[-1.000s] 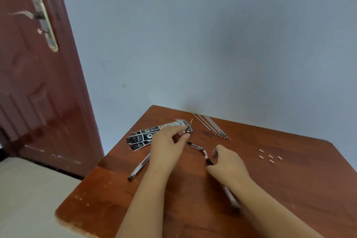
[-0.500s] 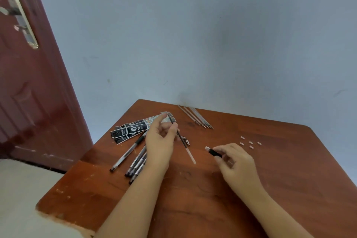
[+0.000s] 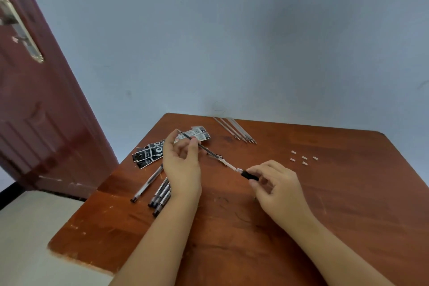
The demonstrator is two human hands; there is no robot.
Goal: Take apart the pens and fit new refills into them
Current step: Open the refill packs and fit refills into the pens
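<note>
I see the left hand (image 3: 182, 167) in the middle of the frame, above the table (image 3: 348, 227). Its thumb and fingers pinch a thin dark refill (image 3: 197, 144), which runs slanted from the upper left down to the right. The right hand (image 3: 276, 183) is right of centre and lower. Its fingertips pinch the black grip (image 3: 248, 175) of a pen barrel. The lower end of the refill meets the clear tip of this barrel between the two hands; I cannot tell how deep it sits inside.

Left of the left wrist, some pens (image 3: 160, 193) lie close together on the table, one a little apart to the left. Behind the left hand lie black and white packets (image 3: 151, 153), partly hidden by the fingers. At the far edge of the table, top centre, four or five thin refills (image 3: 236, 130) lie side by side. To the right of them, well apart, a few small white caps (image 3: 303, 158) are scattered. A dark red door (image 3: 34, 111) stands at the left of the frame, with a metal handle plate (image 3: 22, 30) in the upper left.
</note>
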